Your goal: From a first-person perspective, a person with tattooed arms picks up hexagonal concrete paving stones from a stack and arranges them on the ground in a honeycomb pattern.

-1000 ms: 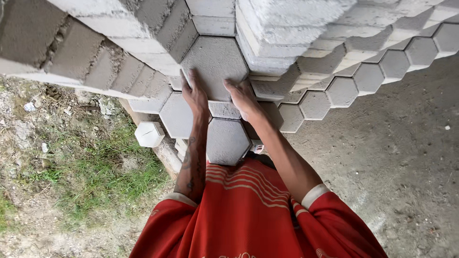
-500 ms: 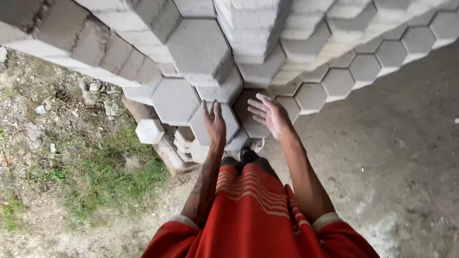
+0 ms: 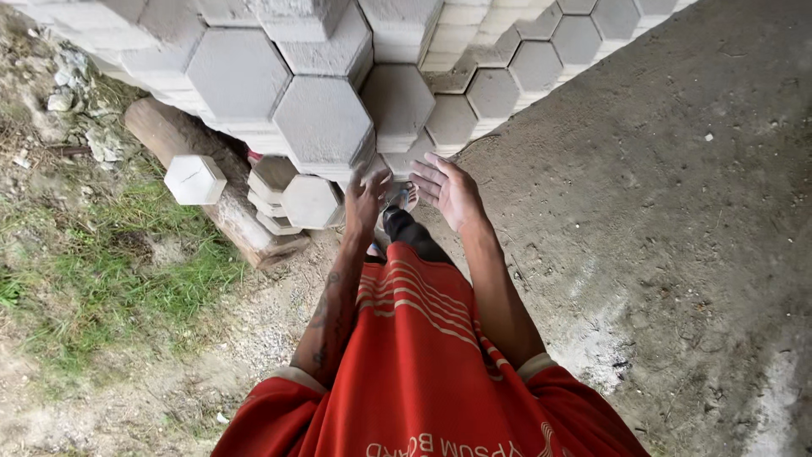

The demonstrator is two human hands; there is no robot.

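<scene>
Stacks of grey hexagonal concrete paving blocks (image 3: 321, 118) rise in front of me across the top of the view. My left hand (image 3: 365, 199) hangs just below the nearest tall stack, fingers spread, holding nothing. My right hand (image 3: 448, 190) is beside it, palm open and turned up, also free of any block. Both hands are close to a low stack of hexagonal blocks (image 3: 309, 201) but do not touch it. My red shirt (image 3: 423, 372) fills the bottom of the view.
A wooden log (image 3: 211, 190) lies on the ground under the stacks at left, with a single white hexagonal block (image 3: 194, 178) on it. Grass and rubble (image 3: 93, 262) spread to the left. Bare concrete ground (image 3: 668, 211) lies to the right.
Both hands have come down and away from the upper hexagonal block they were pressing on a second ago. My view has tilted down and the stacks have shifted up in the frame.
</scene>
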